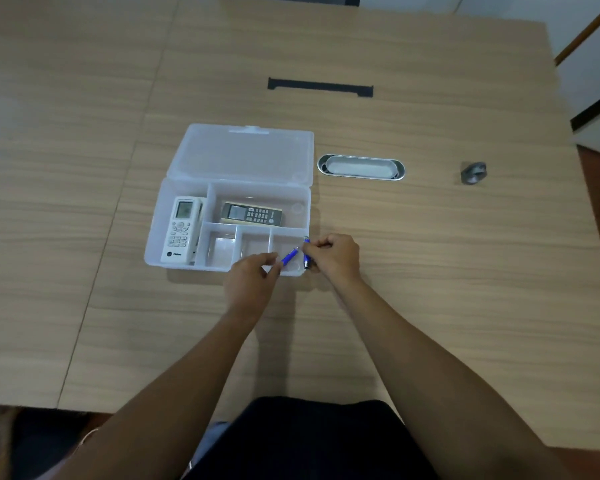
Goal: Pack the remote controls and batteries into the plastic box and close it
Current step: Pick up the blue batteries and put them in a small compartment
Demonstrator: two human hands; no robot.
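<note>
Left hand [248, 282] pinches one blue battery [289, 257] over the near-right compartment of the plastic box [153, 251] | right hand [333, 254] pinches a second battery [307, 258] at the near-right corner | judged light, rigid, slick; grip mid-barrel | white remote [181, 230] left, dark remote [252, 213] far compartment; logo unreadable | lid [243, 154] open

You are seeing soft, even light on the tabletop [430, 271]. Shadows are staying faint. The edges are bending, and everything is looking a little blurry.
</note>
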